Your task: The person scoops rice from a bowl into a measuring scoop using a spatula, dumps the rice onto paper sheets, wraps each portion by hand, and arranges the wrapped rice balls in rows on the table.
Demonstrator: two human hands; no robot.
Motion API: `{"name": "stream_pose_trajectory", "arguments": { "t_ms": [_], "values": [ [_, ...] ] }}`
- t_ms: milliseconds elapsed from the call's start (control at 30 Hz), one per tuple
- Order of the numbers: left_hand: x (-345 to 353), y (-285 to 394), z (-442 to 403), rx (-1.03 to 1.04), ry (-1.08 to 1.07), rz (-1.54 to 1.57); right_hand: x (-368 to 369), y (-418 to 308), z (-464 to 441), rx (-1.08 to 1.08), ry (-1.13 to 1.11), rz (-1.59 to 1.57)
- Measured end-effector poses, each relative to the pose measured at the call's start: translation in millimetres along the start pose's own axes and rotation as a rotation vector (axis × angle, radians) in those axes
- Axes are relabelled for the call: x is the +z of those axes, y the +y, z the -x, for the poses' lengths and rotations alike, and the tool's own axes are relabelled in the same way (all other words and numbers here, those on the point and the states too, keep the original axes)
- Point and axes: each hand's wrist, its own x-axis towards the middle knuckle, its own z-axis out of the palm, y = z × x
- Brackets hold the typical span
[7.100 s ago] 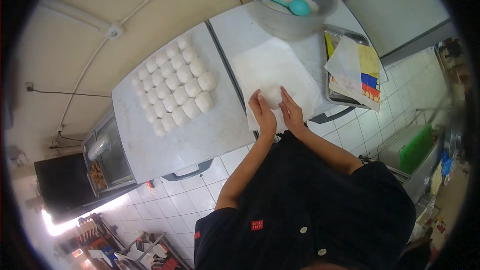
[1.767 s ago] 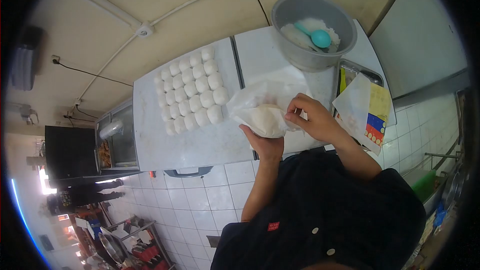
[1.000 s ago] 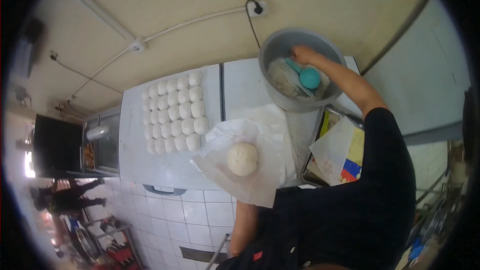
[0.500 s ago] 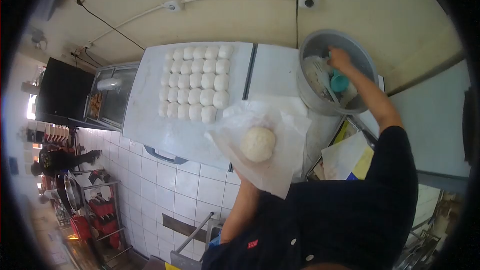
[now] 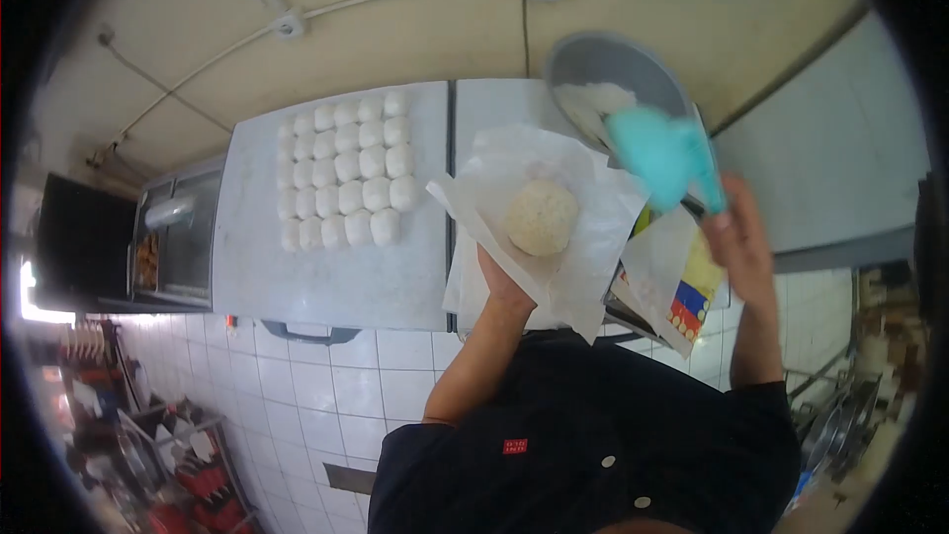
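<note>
My left hand [image 5: 502, 275] is under a sheet of white paper [image 5: 605, 237], its fingers mostly hidden, gripping the sheet from below. On the paper sits a rounded mound that looks like white rice [image 5: 543, 218]. My right hand [image 5: 739, 237] is closed around the handle of a turquoise plastic scoop [image 5: 652, 153], which is smeared by motion. The scoop is at the near rim of a deep grey pot [image 5: 618, 54]. Inside that pot lies white, rice-like food [image 5: 596, 99].
Several rounded white parcels [image 5: 348, 168] stand in rows on the white lid [image 5: 297, 277] at left. Stacked printed sheets [image 5: 692, 287] lie beneath my right arm. A glass-sided case [image 5: 188, 237] with brown food stands far left. A plugged cable [image 5: 527, 35] hangs behind the pot.
My right hand has come out of the pot with the turquoise scoop and moved toward my body. My left hand has raised the paper and mound, and the view has shifted.
</note>
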Motion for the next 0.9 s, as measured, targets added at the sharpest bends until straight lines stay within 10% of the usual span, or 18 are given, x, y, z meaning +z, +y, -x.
{"name": "stream_pose_trajectory", "arguments": {
  "t_ms": [100, 300, 733, 900],
  "values": [
    [3.6, -8.8, 2.8, 0.016, 0.025, -0.137, 61.9, -16.0, 21.4, -0.428, 0.058, 0.386],
    [29.7, -21.9, 6.9, -0.042, 0.080, -0.150, 109.4, -21.8, 63.4, -0.022, -0.004, 0.130],
    [-2.4, -67.8, 20.9, -0.115, 0.181, -0.498, 138.8, 38.0, 119.7, 0.065, 0.243, 0.091],
    [25.6, -123.7, 8.1, -0.440, 0.249, -0.506, 134.7, 90.7, 134.1, 0.183, 0.357, -0.285]
  ]
}}
